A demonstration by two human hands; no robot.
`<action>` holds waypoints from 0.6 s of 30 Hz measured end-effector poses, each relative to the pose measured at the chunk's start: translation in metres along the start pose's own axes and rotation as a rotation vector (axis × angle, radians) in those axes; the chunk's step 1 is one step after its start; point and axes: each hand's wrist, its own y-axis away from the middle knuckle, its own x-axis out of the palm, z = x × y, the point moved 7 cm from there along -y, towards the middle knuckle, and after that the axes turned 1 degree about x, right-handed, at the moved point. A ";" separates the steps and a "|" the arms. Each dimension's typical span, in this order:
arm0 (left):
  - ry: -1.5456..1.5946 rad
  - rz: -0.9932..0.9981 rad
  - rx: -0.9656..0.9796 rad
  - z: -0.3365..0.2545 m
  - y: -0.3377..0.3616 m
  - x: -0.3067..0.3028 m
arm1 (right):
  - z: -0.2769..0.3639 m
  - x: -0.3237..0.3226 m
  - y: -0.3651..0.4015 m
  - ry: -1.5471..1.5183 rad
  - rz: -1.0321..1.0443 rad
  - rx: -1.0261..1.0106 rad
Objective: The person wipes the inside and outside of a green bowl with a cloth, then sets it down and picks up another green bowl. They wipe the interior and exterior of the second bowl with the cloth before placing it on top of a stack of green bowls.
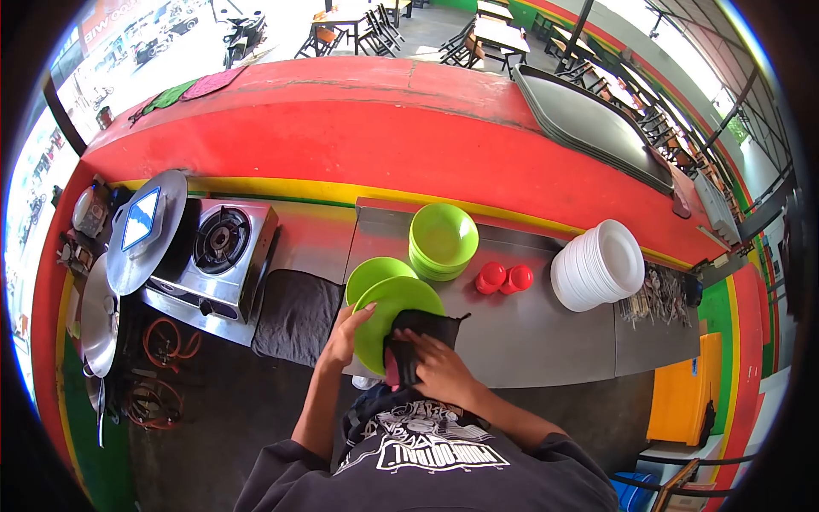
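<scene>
A green plate [372,327] is tilted up in front of my chest, with my left hand [349,329] closed on its left edge. Against its lower right side, my right hand [436,365] presses a dark cloth [423,328], fingers bent over the fabric. Part of the plate is covered by the cloth. Just behind it, another green dish [375,270] rests on the metal counter [512,341]. Farther back stands a stack of green bowls [444,241]. Two red containers [503,278] are to the right of the bowls.
A gas stove [220,247] stands left, beside large metal pans [148,230] and a folded dark cloth [299,316]. White plates [597,264] are stacked at right, near cutlery [657,294]. A red ledge [341,128] runs behind, carrying grey trays [589,124].
</scene>
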 end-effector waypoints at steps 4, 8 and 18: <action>-0.177 -0.092 0.021 -0.020 0.001 0.000 | -0.019 -0.005 -0.004 0.157 -0.013 0.025; 0.044 -0.120 -0.005 0.027 -0.018 -0.030 | -0.016 -0.004 -0.011 0.211 -0.053 0.052; 0.518 -0.258 -0.019 0.085 -0.005 0.013 | 0.000 0.021 -0.021 -0.246 -0.097 0.069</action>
